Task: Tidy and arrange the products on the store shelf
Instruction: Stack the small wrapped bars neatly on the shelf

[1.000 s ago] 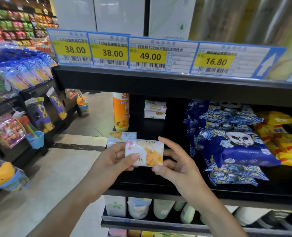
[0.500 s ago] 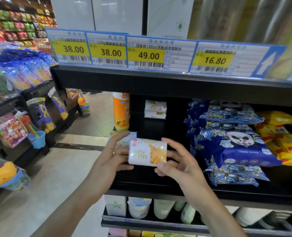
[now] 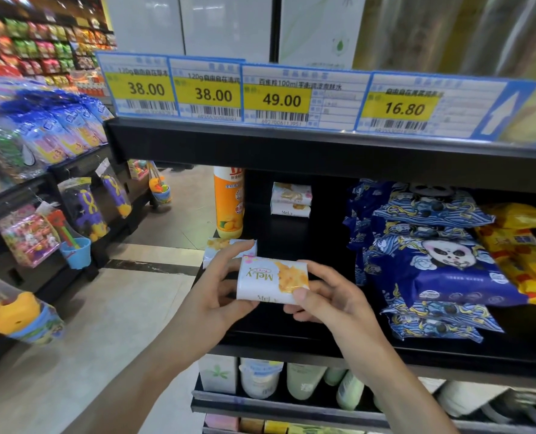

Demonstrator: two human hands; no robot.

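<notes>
Both hands hold 1 white Mely soap pack (image 3: 271, 280) in front of the black shelf (image 3: 307, 346), its print upside down. The left hand (image 3: 216, 296) curls round its left end; the right hand (image 3: 332, 303) pinches its right end, thumb on the front. A second soap pack (image 3: 226, 247) lies just behind.

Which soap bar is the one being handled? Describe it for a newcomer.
Start at the black shelf under the yellow price tags. Left of the blue panda packs, both hands hold a white Mely soap bar. Unlike the other bars, it is off the shelf, logo upside down.
</notes>
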